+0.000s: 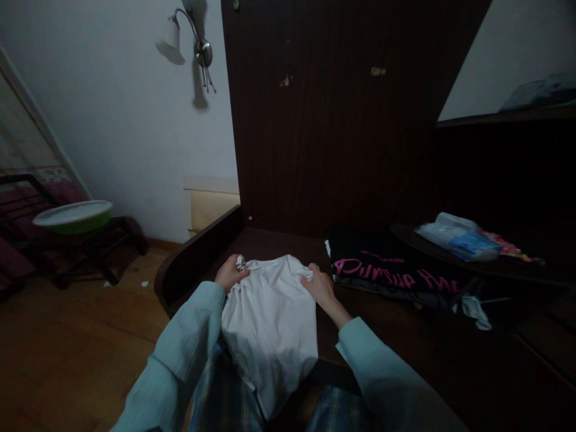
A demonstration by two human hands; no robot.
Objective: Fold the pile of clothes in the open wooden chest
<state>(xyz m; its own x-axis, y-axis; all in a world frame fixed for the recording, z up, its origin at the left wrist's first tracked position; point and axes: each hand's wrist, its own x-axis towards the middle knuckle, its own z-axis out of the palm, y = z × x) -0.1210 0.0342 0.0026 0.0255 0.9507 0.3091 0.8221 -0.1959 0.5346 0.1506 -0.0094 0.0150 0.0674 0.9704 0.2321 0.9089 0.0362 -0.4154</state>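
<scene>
A white cloth garment, perhaps a shirt (274, 318), lies over the front edge of a dark wooden surface (288, 239), its lower end hanging down over my knees. My left hand (230, 273) is closed on its upper left corner, where the fabric bunches up. At the upper right corner my right hand (320, 285) pinches the cloth. Between the two hands the fabric is spread, with loose creases. To the right of my right hand lies a stack of folded dark clothes (382, 264), the top one black with pink lettering.
A plastic-wrapped packet (463, 237) lies on a dark shelf at right. The surface has a raised wooden side (198, 252) at left and a tall dark panel (333, 120) behind. A green basin with a pale lid (76, 217) stands on a chair. A lamp (171, 42) hangs on the wall.
</scene>
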